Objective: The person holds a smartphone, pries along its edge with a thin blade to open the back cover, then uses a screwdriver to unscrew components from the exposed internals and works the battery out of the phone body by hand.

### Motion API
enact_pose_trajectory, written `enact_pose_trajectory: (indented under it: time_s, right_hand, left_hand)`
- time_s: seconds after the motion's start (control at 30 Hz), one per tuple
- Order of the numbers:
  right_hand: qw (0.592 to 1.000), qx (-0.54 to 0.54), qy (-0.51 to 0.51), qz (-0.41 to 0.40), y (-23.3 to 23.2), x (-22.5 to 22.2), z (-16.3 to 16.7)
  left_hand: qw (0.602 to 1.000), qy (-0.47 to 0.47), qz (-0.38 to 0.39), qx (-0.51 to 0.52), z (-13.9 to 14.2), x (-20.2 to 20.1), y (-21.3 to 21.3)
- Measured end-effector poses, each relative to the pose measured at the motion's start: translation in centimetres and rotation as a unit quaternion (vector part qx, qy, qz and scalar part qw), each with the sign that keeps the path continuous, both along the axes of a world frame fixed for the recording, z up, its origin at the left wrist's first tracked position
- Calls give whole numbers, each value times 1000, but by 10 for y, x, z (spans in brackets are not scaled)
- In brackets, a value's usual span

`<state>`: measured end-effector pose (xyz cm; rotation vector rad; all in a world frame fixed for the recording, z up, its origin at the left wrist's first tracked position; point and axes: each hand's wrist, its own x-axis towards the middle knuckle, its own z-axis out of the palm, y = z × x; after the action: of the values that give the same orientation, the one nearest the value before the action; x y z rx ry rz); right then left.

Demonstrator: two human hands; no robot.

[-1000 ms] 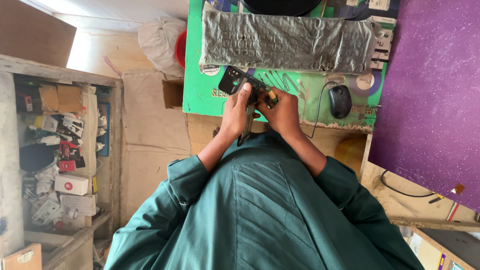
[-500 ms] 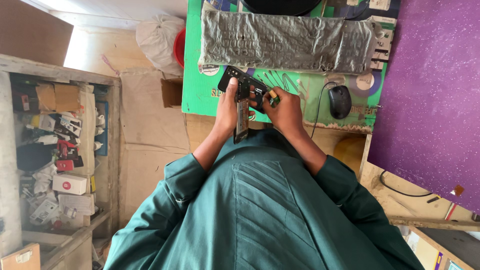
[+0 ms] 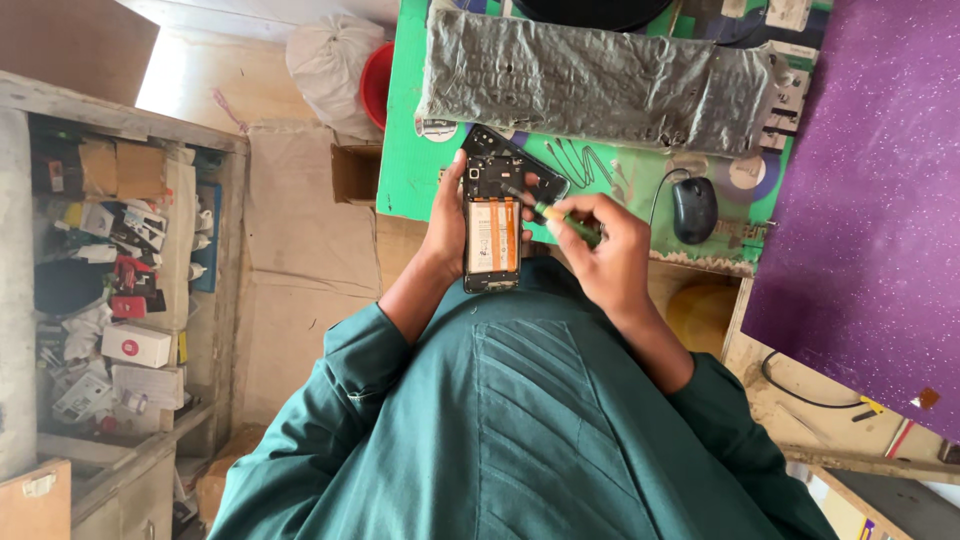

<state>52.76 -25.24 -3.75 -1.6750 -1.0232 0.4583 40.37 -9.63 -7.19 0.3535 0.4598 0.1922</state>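
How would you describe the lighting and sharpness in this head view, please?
Head view: even daylight, brightest and nearly washed out on the floor at upper left; soft shadows only; the opened phone in the left hand and the green screwdriver in the right hand are fairly sharp; shelf clutter is dimmer, with its details hard to make out.

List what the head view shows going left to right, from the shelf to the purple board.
Cluttered shelf → left hand → opened phone → green-handled screwdriver → right hand → computer mouse → purple board.
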Motion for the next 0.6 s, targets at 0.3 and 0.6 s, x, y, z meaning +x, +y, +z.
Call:
enact_pose_trajectory:
  time_s: [0.3,0.6]
  right_hand:
    - [997,-45,-59,32,5,-12,24]
    - [995,-29,-85,38,8,-13,25]
  left_hand:
    - [999,3,-3,36,-2,-6,-4]
    - [999,31,2,32,-6,-7,-6]
